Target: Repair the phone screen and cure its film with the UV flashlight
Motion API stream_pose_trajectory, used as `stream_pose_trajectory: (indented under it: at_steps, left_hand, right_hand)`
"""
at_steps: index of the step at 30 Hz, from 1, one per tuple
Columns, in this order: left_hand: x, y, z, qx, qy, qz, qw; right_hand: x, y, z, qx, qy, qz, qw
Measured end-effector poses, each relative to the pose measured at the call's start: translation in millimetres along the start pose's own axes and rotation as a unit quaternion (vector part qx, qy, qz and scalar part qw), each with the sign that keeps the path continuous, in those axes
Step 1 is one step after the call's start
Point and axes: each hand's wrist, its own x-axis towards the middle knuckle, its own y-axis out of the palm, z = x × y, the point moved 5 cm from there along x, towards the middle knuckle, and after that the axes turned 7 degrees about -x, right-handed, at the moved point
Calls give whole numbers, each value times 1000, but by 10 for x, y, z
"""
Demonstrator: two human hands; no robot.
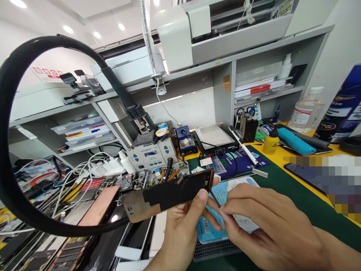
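Note:
My left hand (184, 227) is closed around one end of a phone screen panel (172, 195), thumb on top. The panel is tilted, with its coppery back and a black film patch facing me. In a pinch between thumb and forefinger, my right hand (262, 222) holds a thin dark tool (215, 198). Its tip meets the panel's right end near the left thumb; whether it is a blade or tweezers I cannot tell. Below the hands lies a blue-and-white packet (210, 230) on the green mat (299, 222).
A thick black hose (8, 150) loops across the left side. Behind stand a grey soldering station (152, 154) and a flat heating plate (216, 137). Phone parts and a white phone (134, 241) crowd the left. At right are a yellow bottle (270, 142) and a dark phone (304, 177).

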Motion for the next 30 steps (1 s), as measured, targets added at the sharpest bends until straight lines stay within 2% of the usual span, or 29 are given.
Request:
stream_pose_trajectory:
  at_steps: [20,30]
  left_hand:
    - [-3,14,-10,0,25,-5,1000]
    - [-25,29,-32,-15,37,-49,998]
  right_hand:
    - [31,-5,-13,14,35,-32,999]
    - [55,-43,-1,12,42,-33,998]
